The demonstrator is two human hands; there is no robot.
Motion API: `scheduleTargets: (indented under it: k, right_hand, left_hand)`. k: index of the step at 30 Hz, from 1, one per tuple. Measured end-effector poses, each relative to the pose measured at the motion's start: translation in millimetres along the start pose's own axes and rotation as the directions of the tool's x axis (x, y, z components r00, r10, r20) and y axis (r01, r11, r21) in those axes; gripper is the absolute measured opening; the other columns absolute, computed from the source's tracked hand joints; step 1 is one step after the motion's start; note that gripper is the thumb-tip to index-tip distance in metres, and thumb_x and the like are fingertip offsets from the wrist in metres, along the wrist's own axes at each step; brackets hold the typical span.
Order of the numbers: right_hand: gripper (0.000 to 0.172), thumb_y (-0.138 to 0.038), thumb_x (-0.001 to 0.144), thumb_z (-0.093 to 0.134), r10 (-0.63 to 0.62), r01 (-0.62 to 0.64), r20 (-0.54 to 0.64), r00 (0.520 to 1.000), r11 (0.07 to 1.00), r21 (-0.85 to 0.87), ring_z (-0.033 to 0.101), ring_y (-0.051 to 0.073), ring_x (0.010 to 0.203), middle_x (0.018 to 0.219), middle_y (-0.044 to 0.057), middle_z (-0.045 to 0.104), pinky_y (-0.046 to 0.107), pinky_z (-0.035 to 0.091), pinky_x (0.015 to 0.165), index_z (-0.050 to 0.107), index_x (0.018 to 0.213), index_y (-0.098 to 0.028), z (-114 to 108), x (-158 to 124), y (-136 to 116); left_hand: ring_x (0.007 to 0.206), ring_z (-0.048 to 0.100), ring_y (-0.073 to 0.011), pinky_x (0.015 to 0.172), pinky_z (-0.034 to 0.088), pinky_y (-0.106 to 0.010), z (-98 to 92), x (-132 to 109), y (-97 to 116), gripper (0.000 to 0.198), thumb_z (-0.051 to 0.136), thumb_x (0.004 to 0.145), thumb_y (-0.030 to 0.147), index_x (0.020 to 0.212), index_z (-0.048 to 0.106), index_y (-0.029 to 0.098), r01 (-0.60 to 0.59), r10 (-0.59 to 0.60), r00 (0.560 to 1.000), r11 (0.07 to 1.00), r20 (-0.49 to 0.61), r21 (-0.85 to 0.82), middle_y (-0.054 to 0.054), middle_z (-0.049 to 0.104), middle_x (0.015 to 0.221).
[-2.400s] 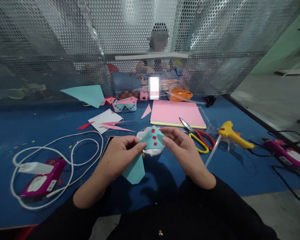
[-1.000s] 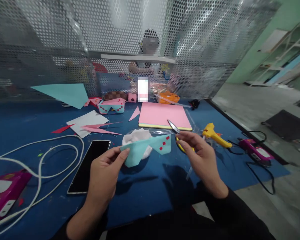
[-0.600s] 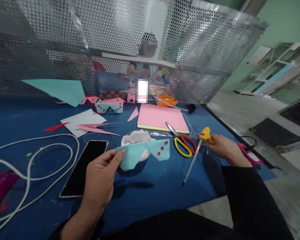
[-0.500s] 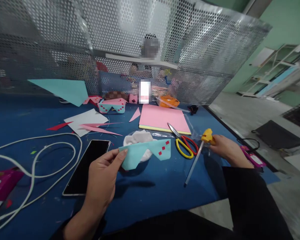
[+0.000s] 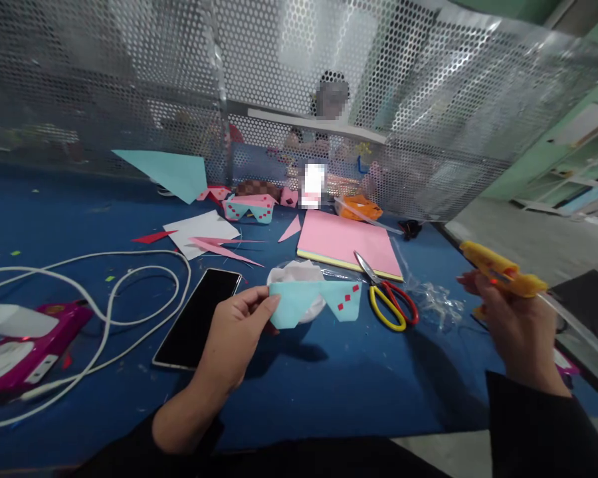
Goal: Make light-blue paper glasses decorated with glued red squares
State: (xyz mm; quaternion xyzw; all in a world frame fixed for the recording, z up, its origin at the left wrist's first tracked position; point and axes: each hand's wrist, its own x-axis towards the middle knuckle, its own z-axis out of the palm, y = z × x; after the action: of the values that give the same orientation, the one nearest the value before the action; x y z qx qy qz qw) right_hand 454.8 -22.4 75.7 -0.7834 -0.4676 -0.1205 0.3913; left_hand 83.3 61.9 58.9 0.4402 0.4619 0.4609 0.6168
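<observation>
Pinched at its left end, a light-blue paper glasses shape [image 5: 292, 307] is in my left hand [image 5: 242, 335]. Red squares run along its right side; the left side looks plain. Raised at the right, my right hand [image 5: 515, 325] grips a yellow glue gun [image 5: 503, 269], its glue stick trailing out to the lower right. Behind the paper shape is a white crumpled item [image 5: 299, 271], partly covered. Scissors [image 5: 389, 299] with red and yellow handles lie between the hands, tips resting on a stack of pink paper [image 5: 349, 242].
A black-screened phone [image 5: 199, 318], white cable [image 5: 107, 312] and magenta power strip [image 5: 54, 342] are at the left. Finished-looking paper glasses [image 5: 249, 209], paper scraps [image 5: 219, 245] and an orange packet [image 5: 361, 208] lie farther back. A perforated screen [image 5: 279, 66] stands behind, with a person beyond it.
My right hand has lifted the glue gun off the table and turned it, moving it to the right. My left hand still holds the paper shape. The camera view has shifted left.
</observation>
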Motion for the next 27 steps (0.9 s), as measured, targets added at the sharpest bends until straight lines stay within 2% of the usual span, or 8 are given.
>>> scheduleTargets:
  k: [3, 5, 7, 9, 12, 16, 22, 27]
  right_hand:
    - [0.034, -0.045, 0.095, 0.057, 0.084, -0.096, 0.052, 0.995, 0.947, 0.306, 0.075, 0.028, 0.094, 0.101, 0.017, 0.075, 0.033, 0.053, 0.065, 0.071, 0.104, -0.015, -1, -18, -40]
    - [0.028, -0.042, 0.093, 0.063, 0.074, -0.148, 0.172, 0.982, 0.873, 0.465, 0.073, 0.028, 0.100, 0.103, 0.012, 0.076, 0.032, 0.056, 0.071, 0.073, 0.104, -0.019, -1, -32, -69]
    - [0.024, -0.039, 0.094, 0.062, -0.109, -0.079, 0.292, 0.950, 0.822, 0.564, 0.073, 0.027, 0.099, 0.103, 0.009, 0.077, 0.031, 0.059, 0.075, 0.074, 0.104, -0.021, 2, -45, -95]
    - [0.022, -0.036, 0.095, 0.060, -0.337, 0.033, 0.378, 0.862, 0.782, 0.622, 0.075, 0.025, 0.094, 0.101, 0.006, 0.078, 0.031, 0.061, 0.075, 0.074, 0.105, -0.023, 9, -55, -115]
    - [0.018, -0.027, 0.093, 0.060, -0.538, 0.194, 0.369, 0.758, 0.726, 0.660, 0.074, 0.021, 0.087, 0.097, 0.004, 0.077, 0.029, 0.061, 0.074, 0.071, 0.107, -0.024, 25, -68, -136]
    - [0.014, -0.020, 0.094, 0.055, -0.567, 0.236, 0.359, 0.741, 0.721, 0.651, 0.071, 0.018, 0.078, 0.091, 0.003, 0.072, 0.027, 0.058, 0.067, 0.064, 0.104, -0.024, 42, -81, -146]
    - [0.013, -0.027, 0.095, 0.056, -0.637, 0.304, 0.323, 0.700, 0.675, 0.672, 0.069, 0.018, 0.074, 0.086, 0.002, 0.069, 0.028, 0.057, 0.066, 0.061, 0.106, -0.023, 50, -87, -142]
    - [0.013, -0.033, 0.096, 0.056, -0.579, 0.268, 0.354, 0.735, 0.727, 0.632, 0.067, 0.016, 0.066, 0.082, 0.001, 0.068, 0.027, 0.056, 0.062, 0.062, 0.101, -0.023, 55, -90, -143]
  left_hand:
    - [0.058, 0.055, -0.0098, 0.052, 0.048, -0.018, 1.7, 1, 3, 0.027, 0.083, 0.070, 0.033, 0.093, 0.081, 0.018, -0.023, 0.022, 1.000, 0.999, 0.018, 0.038, 0.000, 0.072, 0.074]
    - [0.058, 0.055, -0.0097, 0.051, 0.048, -0.017, 3.2, 2, 4, 0.026, 0.082, 0.072, 0.033, 0.093, 0.081, 0.019, -0.043, 0.042, 0.999, 0.997, 0.016, 0.065, 0.001, 0.072, 0.073]
    - [0.057, 0.053, -0.0095, 0.050, 0.047, -0.017, 4.5, 3, 4, 0.024, 0.080, 0.074, 0.035, 0.092, 0.081, 0.018, -0.059, 0.058, 0.998, 0.995, 0.011, 0.080, 0.001, 0.071, 0.071]
    - [0.057, 0.053, -0.0098, 0.049, 0.046, -0.017, 5.6, 3, 2, 0.024, 0.078, 0.077, 0.038, 0.091, 0.081, 0.018, -0.060, 0.059, 0.998, 0.995, 0.014, 0.084, 0.001, 0.070, 0.070]
    - [0.060, 0.055, -0.0117, 0.048, 0.045, -0.018, 6.3, 5, -1, 0.029, 0.078, 0.076, 0.039, 0.094, 0.081, 0.017, -0.017, 0.016, 1.000, 0.997, 0.011, 0.075, -0.001, 0.072, 0.071]
    - [0.060, 0.056, -0.0109, 0.051, 0.044, -0.017, 5.0, 7, -5, 0.029, 0.079, 0.075, 0.035, 0.099, 0.081, 0.019, 0.062, -0.063, 0.998, 0.998, 0.025, 0.031, 0.000, 0.073, 0.071]
    - [0.066, 0.061, -0.0095, 0.059, 0.047, -0.016, -0.3, 4, -4, 0.024, 0.071, 0.083, 0.029, 0.105, 0.080, 0.025, 0.089, -0.087, 0.991, 0.996, 0.101, -0.008, 0.000, 0.077, 0.079]
    - [0.074, 0.068, -0.0108, 0.066, 0.052, -0.016, -1.9, 1, -3, 0.026, 0.068, 0.083, 0.019, 0.105, 0.080, 0.026, 0.084, -0.072, 0.987, 0.993, 0.143, -0.078, 0.000, 0.079, 0.083]
